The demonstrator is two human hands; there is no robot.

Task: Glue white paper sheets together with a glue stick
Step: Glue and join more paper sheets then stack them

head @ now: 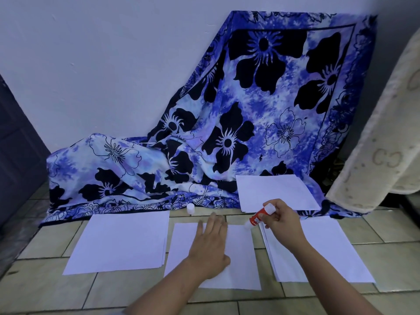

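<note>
Left hand (210, 244) flat, fingers spread, pinning middle sheet (241, 258) on floor. Right hand (283, 223) fingers closed round glue stick (260, 216), tip at sheet's far right corner. Paper light, floppy, likely slides; hold near glued edge.

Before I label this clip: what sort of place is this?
Probably a room at home, working on the floor: tiled floor, patterned blue cloth draped against a wall, and what may be a mattress.

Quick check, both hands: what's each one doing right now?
Left hand: open, flat, palm down on the middle paper sheet, holding nothing.
Right hand: closed around the glue stick, its tip at the sheet's upper right corner.
</note>
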